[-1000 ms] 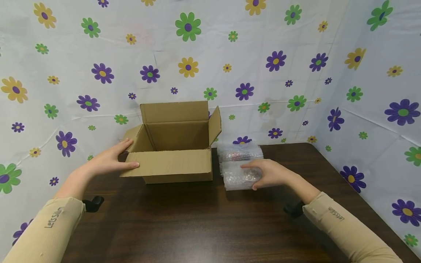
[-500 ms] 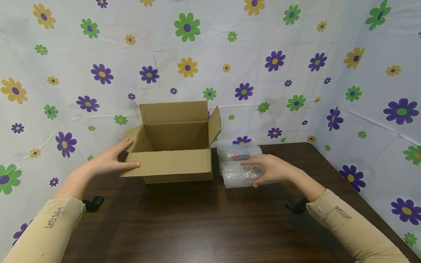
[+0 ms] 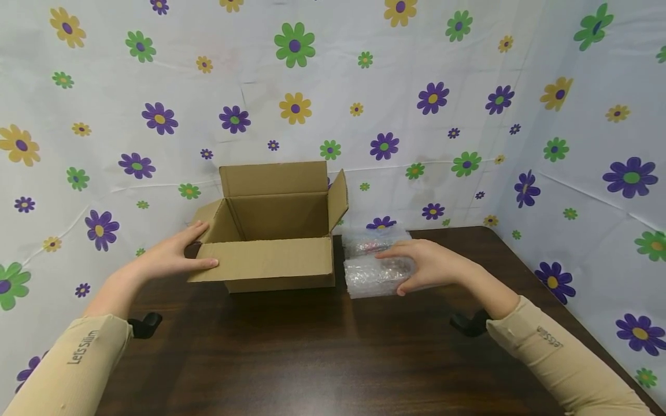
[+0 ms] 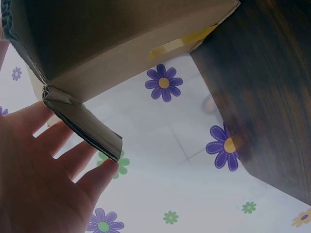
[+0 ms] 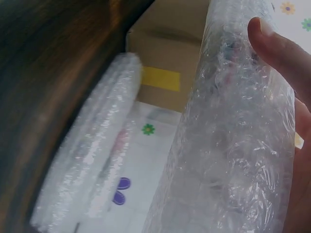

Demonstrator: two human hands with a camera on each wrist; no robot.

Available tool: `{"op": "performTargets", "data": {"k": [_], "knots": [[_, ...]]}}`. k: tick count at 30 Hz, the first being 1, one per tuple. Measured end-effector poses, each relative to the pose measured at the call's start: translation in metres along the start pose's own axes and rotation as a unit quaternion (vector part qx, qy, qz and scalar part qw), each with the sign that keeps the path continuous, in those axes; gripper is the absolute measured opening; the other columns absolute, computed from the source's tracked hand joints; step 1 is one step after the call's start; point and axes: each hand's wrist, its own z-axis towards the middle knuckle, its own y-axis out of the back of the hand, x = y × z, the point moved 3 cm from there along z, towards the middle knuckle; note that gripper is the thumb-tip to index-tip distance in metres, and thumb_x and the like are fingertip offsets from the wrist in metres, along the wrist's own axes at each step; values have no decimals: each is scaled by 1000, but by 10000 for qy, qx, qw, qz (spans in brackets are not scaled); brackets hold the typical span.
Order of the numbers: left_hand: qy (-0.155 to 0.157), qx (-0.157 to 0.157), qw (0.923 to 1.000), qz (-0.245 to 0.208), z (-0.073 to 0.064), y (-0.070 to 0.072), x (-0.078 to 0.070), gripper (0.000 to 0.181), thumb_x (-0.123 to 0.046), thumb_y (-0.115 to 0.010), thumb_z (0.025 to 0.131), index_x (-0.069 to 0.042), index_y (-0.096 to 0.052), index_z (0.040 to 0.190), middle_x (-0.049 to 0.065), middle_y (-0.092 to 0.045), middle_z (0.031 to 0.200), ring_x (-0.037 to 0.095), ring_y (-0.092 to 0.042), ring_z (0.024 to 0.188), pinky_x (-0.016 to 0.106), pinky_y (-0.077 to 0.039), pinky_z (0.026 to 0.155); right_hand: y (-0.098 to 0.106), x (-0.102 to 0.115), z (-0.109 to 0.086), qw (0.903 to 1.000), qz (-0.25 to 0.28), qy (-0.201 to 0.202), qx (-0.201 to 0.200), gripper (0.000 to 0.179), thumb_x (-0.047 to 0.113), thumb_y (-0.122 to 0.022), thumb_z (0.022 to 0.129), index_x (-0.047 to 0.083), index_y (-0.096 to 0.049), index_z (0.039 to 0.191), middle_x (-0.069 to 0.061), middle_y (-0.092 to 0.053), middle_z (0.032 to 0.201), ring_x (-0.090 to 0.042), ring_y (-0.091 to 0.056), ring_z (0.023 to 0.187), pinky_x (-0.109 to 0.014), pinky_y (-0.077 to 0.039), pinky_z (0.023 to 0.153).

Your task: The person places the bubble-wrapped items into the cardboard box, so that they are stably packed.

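The right hand [image 3: 439, 266], right of centre in the frame, has thumb and fingers curved round the right part of a clear, cylindrical bubble-wrapped bundle [image 3: 368, 278], parted about as wide as the bundle is thick. Its long axis runs left to right across the frame, its left end pointing out of the grip toward the box and just short of it; whether it touches the table is hard to tell.

The left hand [image 3: 171, 255], well apart on the box's far side, spreads its fingers almost straight against the left flap [image 3: 209, 212], thumb resting on the front flap [image 3: 267, 259].

Between the hands stands the open brown cardboard box [image 3: 286, 283]. A second clear bubble-wrapped bundle [image 3: 356, 245], reddish inside, lies behind the first on the dark brown wooden table [image 3: 322, 352].
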Motion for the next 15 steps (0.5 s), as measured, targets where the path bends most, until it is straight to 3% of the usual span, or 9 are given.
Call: {"op": "performTargets", "data": {"k": [15], "knots": [[-47, -4, 10000, 17, 3, -1, 4, 99, -44, -73, 84, 4, -19, 152, 31, -13, 155, 49, -11, 141, 67, -17, 107, 34, 17, 1, 9995, 34, 298, -110, 71, 39, -86, 72, 25, -58, 136, 3, -58, 133, -21, -52, 123, -47, -46, 97]]}}
